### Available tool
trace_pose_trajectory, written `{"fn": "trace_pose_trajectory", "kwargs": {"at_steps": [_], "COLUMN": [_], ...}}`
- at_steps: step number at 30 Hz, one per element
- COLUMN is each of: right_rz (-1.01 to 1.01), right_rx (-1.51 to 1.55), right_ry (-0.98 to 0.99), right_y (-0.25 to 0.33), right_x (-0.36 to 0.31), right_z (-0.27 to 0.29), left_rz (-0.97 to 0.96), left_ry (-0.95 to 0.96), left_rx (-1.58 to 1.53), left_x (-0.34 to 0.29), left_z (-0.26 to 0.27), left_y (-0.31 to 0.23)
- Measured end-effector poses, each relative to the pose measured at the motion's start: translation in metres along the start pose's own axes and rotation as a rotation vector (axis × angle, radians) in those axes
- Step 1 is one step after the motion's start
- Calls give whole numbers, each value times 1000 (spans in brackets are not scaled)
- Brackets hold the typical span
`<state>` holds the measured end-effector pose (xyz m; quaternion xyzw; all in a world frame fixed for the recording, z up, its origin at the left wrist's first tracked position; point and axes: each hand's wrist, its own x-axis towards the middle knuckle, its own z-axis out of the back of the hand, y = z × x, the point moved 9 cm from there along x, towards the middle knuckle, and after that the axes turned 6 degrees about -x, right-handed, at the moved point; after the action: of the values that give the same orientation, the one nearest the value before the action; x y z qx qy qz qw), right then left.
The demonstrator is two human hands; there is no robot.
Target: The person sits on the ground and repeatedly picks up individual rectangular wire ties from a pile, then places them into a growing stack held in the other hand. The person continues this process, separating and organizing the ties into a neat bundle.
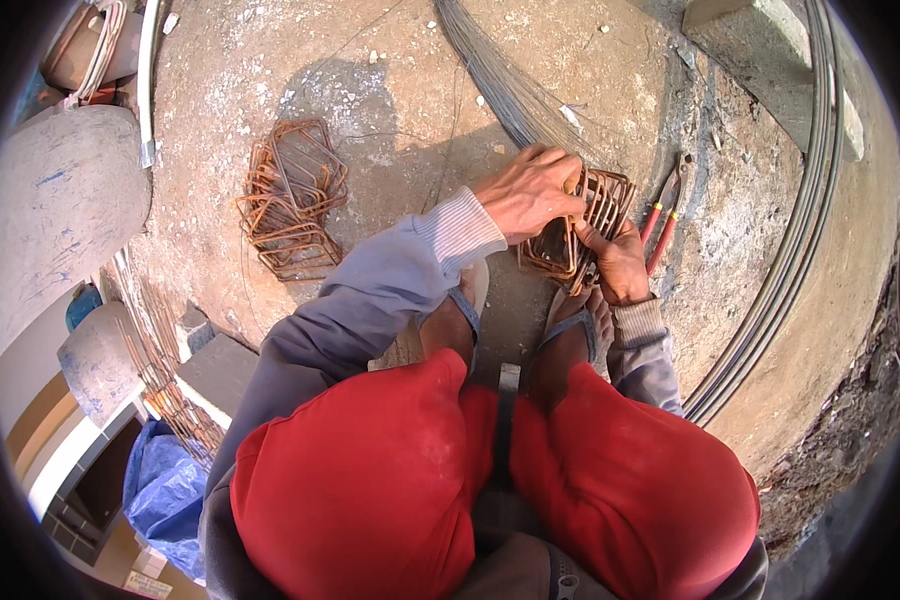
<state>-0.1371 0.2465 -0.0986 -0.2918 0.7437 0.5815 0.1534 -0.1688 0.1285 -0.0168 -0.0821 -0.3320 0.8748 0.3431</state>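
Note:
I squat on a dusty concrete floor in red shorts and sandals. In front of my feet stands a bundle of rusty square steel stirrups (pixel 602 205). My left hand (pixel 530 190) lies over the top of the bundle, fingers curled around the rings. My right hand (pixel 618 262) grips the bundle's lower right side from below. A sheaf of thin grey binding wire (pixel 495 75) runs from the top of the view down to the bundle. Red-handled pliers (pixel 663 215) lie on the floor just right of the bundle.
A second heap of rusty stirrups (pixel 292 200) lies to the left. Long steel bars (pixel 795 230) curve along the right side. A concrete block (pixel 765 60) sits at top right, grey drums (pixel 60 200) and more rods (pixel 160 370) at left, blue sheeting (pixel 165 495) below them.

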Motion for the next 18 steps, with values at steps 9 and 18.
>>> {"fn": "trace_pose_trajectory", "kwargs": {"at_steps": [9,18], "right_rz": [-51,-23], "right_rx": [-70,-68], "right_ry": [12,-5], "right_y": [-9,-4], "right_x": [-2,0], "right_z": [2,1], "left_rz": [-4,31], "left_ry": [-25,52], "left_rx": [-209,-212], "left_x": [-14,-13], "left_z": [61,-19], "left_y": [7,8]}}
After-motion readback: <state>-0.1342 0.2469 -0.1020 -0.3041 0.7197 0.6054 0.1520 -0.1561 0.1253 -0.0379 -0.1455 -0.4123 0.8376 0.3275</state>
